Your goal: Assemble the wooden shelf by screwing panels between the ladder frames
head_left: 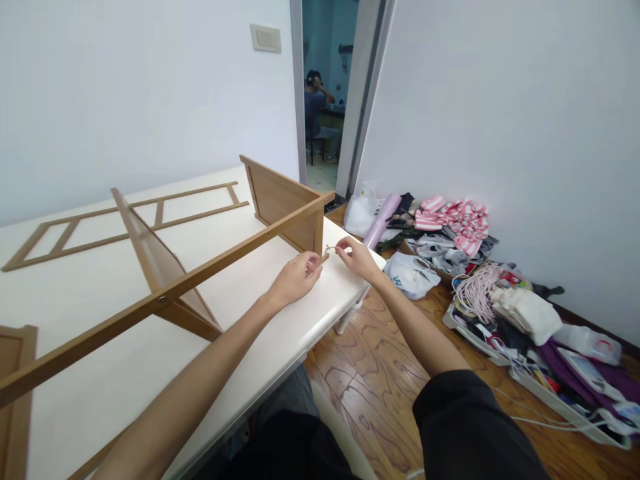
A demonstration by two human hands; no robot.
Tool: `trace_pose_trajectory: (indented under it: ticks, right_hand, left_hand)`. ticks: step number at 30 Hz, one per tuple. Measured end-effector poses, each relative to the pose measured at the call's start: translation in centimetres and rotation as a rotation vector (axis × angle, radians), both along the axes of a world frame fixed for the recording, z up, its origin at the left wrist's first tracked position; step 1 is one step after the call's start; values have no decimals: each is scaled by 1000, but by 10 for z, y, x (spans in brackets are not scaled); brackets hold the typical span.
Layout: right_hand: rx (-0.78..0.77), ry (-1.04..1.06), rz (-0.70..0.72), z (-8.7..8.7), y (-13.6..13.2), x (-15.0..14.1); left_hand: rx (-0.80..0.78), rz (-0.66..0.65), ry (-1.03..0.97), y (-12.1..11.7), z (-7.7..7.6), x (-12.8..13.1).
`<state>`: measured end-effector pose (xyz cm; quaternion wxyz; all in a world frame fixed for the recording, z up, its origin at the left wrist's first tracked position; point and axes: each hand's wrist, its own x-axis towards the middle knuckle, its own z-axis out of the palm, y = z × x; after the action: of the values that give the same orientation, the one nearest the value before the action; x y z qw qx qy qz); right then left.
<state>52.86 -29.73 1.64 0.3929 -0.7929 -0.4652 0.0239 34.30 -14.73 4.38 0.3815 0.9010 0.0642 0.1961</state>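
Note:
A wooden frame (215, 267) with a long rail and slanted panels stands on the white table (240, 308). My left hand (299, 278) is closed around the end of a wooden bar (325, 258) at the table's right end, below the frame's end panel (283, 200). Most of that bar is hidden by my hand and forearm. Just right of it, my right hand (358, 259) pinches a small thin brass-coloured piece (331, 248) close to the bar's tip. Its exact kind is too small to tell. A round metal fastener (163, 299) shows on the long rail.
A ladder-like wooden frame (117, 223) lies flat at the table's back. Bags, striped cloth (453, 220), rope (477, 293) and white trays (565, 407) of clutter cover the floor on the right. Through the doorway a person (316, 110) sits.

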Motion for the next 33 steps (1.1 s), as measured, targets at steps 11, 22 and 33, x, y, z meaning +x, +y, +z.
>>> trace_pose_trajectory:
  ticks: [11, 22, 33]
  right_hand:
    - [93, 196, 192, 21, -32, -76]
    - [71, 259, 217, 19, -9, -110]
    - [60, 368, 484, 56, 6, -235]
  left_hand:
    - [-321, -92, 17, -11, -7, -11]
    - [-515, 68, -47, -6, -5, -98]
    - [-757, 220, -157, -29, 11, -210]
